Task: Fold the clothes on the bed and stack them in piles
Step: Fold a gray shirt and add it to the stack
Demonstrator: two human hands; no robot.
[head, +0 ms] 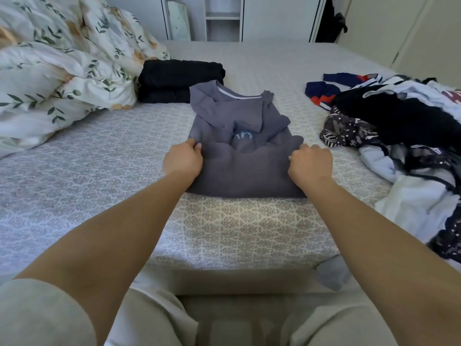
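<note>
- Left hand [183, 159]: fingers pinch the folded-up hem edge of the soft grey-purple cotton T-shirt [239, 136].
- Shirt lies between both hands on the patterned bed [239, 228], mid-fold.
- Right hand [310, 163]: fingers curled, gripping the opposite edge.
- Next, probably: carry the hem toward the collar beyond the fingers.

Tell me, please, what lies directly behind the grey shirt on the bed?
Behind the grey shirt lies a stack of folded black clothes on the patterned sheet. The shirt's collar covers the stack's near right corner, so I cannot tell whether they touch.
</note>
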